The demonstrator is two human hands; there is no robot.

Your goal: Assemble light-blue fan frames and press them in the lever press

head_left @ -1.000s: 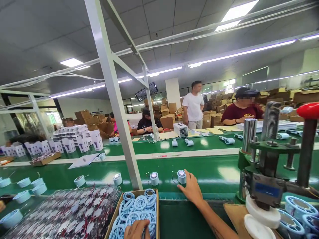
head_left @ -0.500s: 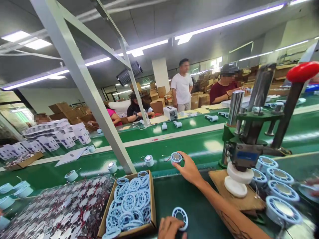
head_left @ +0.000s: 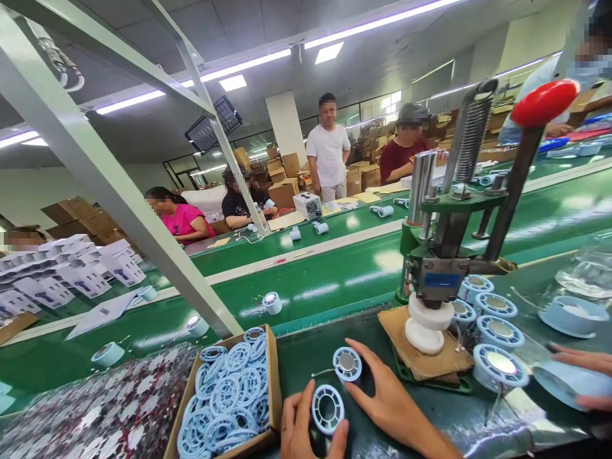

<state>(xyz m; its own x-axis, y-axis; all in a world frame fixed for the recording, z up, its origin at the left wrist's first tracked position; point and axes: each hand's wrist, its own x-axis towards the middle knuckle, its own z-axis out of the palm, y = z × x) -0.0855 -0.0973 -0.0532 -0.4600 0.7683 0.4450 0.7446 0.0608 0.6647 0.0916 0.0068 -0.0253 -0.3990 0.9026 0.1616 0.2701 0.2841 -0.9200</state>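
Note:
My right hand (head_left: pixel 389 398) grips a light-blue round housing (head_left: pixel 347 363) between thumb and fingers. A silver disc fills the housing's middle, and a thin wire sticks out to its left. Just below it, my left hand (head_left: pixel 297 424) has thumb and fingers around the edge of a light-blue spoked ring (head_left: pixel 327 391), its open centre facing me. Ring and housing are close together over the dark green table; I cannot tell whether they touch. A cardboard box (head_left: pixel 274 389) full of similar rings (head_left: pixel 224 395) stands left of my left hand.
A hand press (head_left: pixel 437 277) with a red knob stands right, with white pads (head_left: pixel 424 336). Several housings (head_left: pixel 500 331) lie beyond it, near another person's hand (head_left: pixel 588 370). Wired parts (head_left: pixel 109 408) cover the left. A green conveyor (head_left: pixel 329 287) and a sloping metal post (head_left: pixel 119 191) lie ahead.
My right hand has brought the housing from the conveyor back toward me. My left hand has lifted the ring off the table toward it. The view has shifted right.

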